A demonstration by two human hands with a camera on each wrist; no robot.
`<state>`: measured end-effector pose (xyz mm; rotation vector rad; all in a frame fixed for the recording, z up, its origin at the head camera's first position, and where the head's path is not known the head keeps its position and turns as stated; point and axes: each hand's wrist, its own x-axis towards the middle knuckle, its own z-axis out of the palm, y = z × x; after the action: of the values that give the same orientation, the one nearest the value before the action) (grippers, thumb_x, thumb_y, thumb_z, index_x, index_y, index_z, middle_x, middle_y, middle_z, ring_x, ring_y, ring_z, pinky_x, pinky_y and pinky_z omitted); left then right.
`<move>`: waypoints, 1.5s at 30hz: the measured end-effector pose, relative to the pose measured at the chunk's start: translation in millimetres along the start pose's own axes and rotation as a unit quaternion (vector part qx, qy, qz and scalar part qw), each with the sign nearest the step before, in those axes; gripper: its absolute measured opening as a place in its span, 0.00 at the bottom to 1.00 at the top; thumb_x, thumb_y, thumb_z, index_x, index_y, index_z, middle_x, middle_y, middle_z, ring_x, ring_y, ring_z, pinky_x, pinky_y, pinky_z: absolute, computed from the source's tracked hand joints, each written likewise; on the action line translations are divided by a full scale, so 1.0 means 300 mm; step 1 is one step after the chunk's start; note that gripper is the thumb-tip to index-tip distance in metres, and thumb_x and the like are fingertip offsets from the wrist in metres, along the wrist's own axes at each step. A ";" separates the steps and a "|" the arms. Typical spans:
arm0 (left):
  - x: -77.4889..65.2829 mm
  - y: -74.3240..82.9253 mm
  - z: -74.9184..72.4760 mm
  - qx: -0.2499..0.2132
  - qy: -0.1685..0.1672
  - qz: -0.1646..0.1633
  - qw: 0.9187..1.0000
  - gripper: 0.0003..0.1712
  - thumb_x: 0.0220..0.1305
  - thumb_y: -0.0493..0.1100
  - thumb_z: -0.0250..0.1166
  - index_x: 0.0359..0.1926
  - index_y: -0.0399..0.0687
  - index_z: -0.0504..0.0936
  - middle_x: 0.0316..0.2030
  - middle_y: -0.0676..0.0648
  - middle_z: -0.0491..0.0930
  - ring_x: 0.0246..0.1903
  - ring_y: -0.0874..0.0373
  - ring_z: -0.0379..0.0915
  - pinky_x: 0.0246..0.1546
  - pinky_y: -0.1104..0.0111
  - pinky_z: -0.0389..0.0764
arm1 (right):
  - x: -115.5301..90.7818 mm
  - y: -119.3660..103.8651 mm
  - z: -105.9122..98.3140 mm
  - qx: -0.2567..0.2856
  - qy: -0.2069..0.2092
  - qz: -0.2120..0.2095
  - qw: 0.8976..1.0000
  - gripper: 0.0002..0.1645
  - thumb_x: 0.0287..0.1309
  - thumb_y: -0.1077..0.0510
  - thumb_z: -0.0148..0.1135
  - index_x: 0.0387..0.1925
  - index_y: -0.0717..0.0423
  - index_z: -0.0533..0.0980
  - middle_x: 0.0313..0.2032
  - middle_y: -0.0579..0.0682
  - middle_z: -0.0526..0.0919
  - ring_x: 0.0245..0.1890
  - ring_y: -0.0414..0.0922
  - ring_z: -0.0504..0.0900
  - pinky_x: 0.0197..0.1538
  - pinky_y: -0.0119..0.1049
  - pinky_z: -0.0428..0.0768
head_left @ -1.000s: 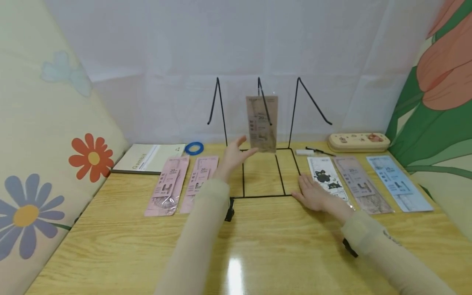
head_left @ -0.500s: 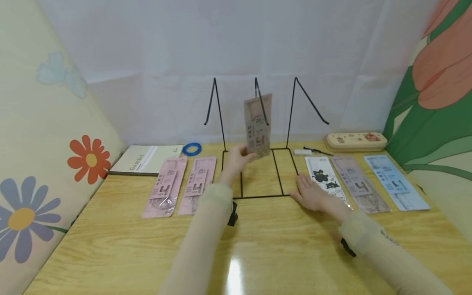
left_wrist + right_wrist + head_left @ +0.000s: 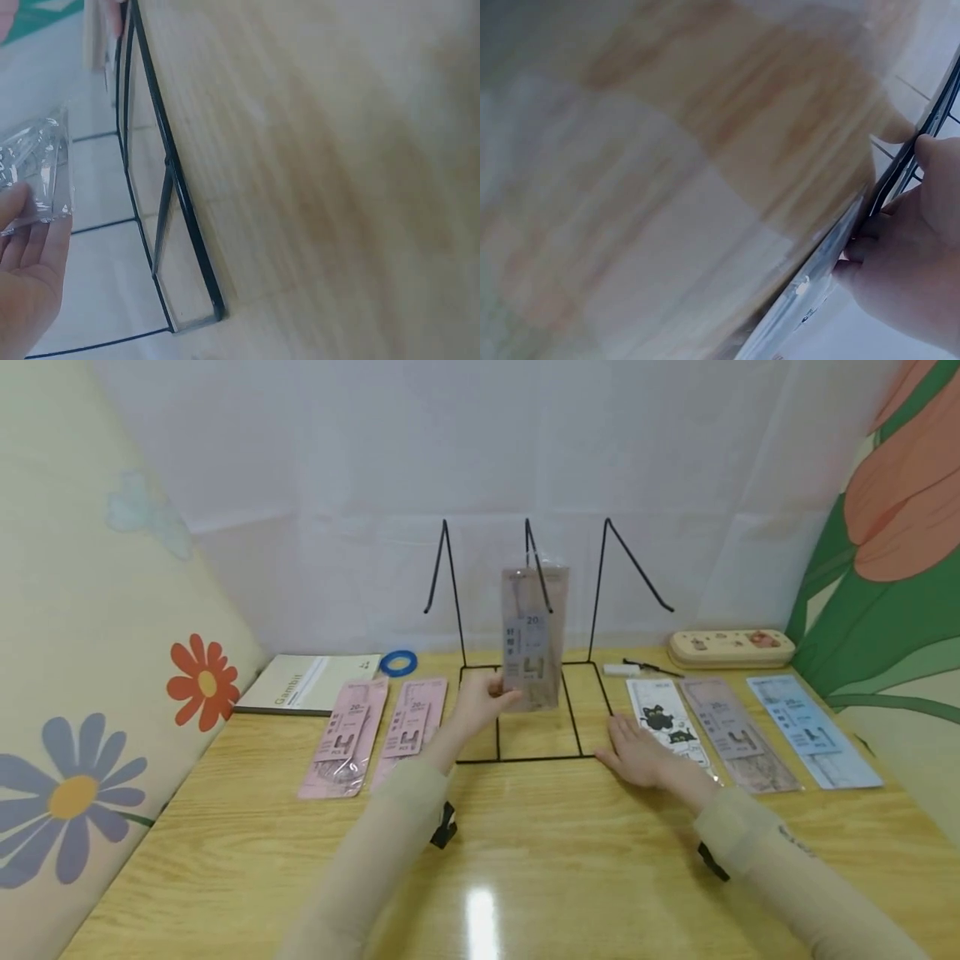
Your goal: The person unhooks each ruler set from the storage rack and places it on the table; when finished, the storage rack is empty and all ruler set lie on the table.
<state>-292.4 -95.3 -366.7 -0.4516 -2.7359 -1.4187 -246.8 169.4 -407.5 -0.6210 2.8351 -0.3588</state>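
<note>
A flat grey-brown packet (image 3: 531, 652) in a clear sleeve, printed "20" and "4 PCS", hangs at the middle hook of a black wire display rack (image 3: 525, 759). My left hand (image 3: 480, 703) pinches its lower left edge between thumb and fingers. In the left wrist view, the thumb lies over the sleeve's shiny plastic (image 3: 45, 176), with the fingers behind it. Low at the rack's right front corner, my right hand (image 3: 637, 755) rests with fingers extended, beside a white card packet with black cats (image 3: 666, 720). The right wrist view shows its thumb (image 3: 924, 154) against the black wire.
Two pink packets (image 3: 345, 739) lie left of the rack. A grey-brown packet (image 3: 738, 735) and a blue packet (image 3: 813, 731) lie right. Behind are a notebook (image 3: 307, 681), a blue tape ring (image 3: 398, 663), a white-capped marker (image 3: 621, 670) and a pencil case (image 3: 731, 649).
My left hand, apart from the hanging packet a second ago, has taken hold of its lower edge. The packet's bottom has come lower and toward me. My right hand stays put.
</note>
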 end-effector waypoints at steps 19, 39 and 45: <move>-0.310 0.064 -0.002 -0.020 -0.060 0.003 0.998 0.11 0.57 0.40 0.67 0.41 0.40 0.84 0.34 0.42 0.86 0.28 0.63 0.80 0.29 0.75 0.81 | -0.001 -0.008 -0.009 0.000 -0.003 -0.001 1.000 0.40 0.73 0.49 0.37 0.66 0.81 0.44 0.68 0.77 0.43 0.70 0.69 0.42 0.70 0.62 0.48; -0.536 -0.042 -0.206 -0.047 -0.064 0.015 0.997 0.13 0.57 0.35 0.66 0.40 0.29 0.82 0.35 0.34 0.84 0.31 0.58 0.83 0.31 0.75 0.82 | -0.001 0.002 0.003 0.011 -0.014 0.004 1.000 0.41 0.73 0.48 0.35 0.67 0.80 0.42 0.69 0.76 0.39 0.70 0.69 0.39 0.70 0.62 0.45; -0.576 -0.101 -0.397 -0.017 -0.054 -0.066 0.996 0.17 0.60 0.38 0.64 0.44 0.25 0.80 0.38 0.32 0.84 0.33 0.56 0.84 0.31 0.72 0.82 | 0.003 0.000 0.000 0.008 -0.015 0.004 1.000 0.41 0.73 0.48 0.35 0.67 0.80 0.41 0.69 0.76 0.39 0.70 0.69 0.39 0.70 0.62 0.44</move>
<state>-148.0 -249.4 -348.1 -0.3633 -2.8796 -1.5159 -247.6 168.8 -407.8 -0.6062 2.8029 -0.3682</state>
